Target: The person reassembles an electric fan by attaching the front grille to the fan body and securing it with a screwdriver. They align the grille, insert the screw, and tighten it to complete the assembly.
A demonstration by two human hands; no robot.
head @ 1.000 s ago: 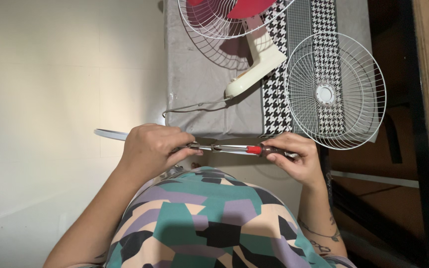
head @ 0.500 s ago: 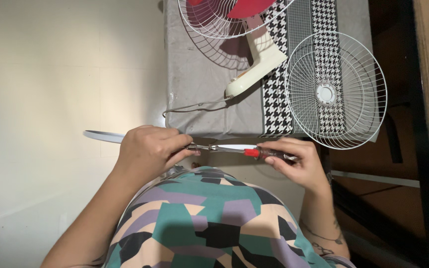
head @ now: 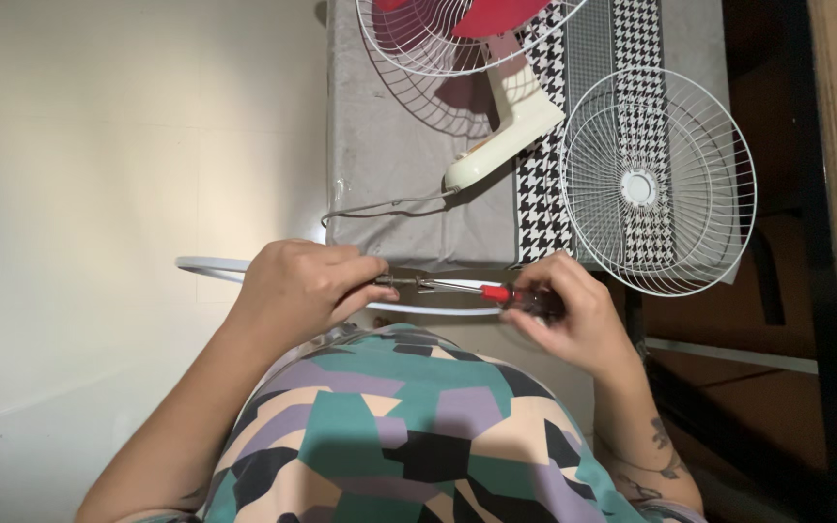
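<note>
My left hand (head: 297, 289) is closed around a thin white plastic ring (head: 207, 265), pinching it where a small metal clip sits. My right hand (head: 573, 312) grips the dark handle of a screwdriver (head: 477, 290) with a red collar. Its metal shaft points left, and the tip meets the clip at my left fingertips. Both hands hover just in front of the near edge of a grey-covered table (head: 389, 155). The ring's far side curves out from under the screwdriver.
On the table lies a cream fan body (head: 506, 131) with red blades inside a rear wire guard (head: 438, 39). A loose white front wire guard (head: 656, 179) rests on a houndstooth cloth (head: 540, 194). A grey cord (head: 380, 205) trails left. Dark furniture stands at the right.
My right hand has rolled over the screwdriver handle, fingers now covering it. The ring has shifted slightly right in my left hand. The view moved a little.
</note>
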